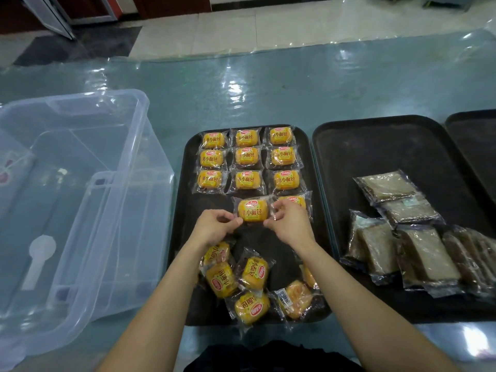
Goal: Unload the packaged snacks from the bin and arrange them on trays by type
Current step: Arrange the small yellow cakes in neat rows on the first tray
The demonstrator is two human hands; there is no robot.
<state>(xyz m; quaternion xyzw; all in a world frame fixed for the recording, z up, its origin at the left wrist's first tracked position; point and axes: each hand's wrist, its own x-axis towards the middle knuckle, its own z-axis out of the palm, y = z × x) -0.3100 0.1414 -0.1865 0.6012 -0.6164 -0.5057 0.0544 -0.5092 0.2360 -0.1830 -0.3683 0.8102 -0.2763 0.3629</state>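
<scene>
A yellow bread packet is held over the middle of the left black tray. My left hand pinches its left wrapper edge and my right hand pinches its right edge. Behind it, yellow packets lie in three neat rows, and one more packet sits partly behind my right hand. Several loose yellow packets lie jumbled at the tray's near end. The clear plastic bin stands to the left.
A second black tray to the right holds several brown cake packets at its near end. A third tray's edge shows at far right. The table has a glossy teal cover. The bin's lid lies inside or under the bin.
</scene>
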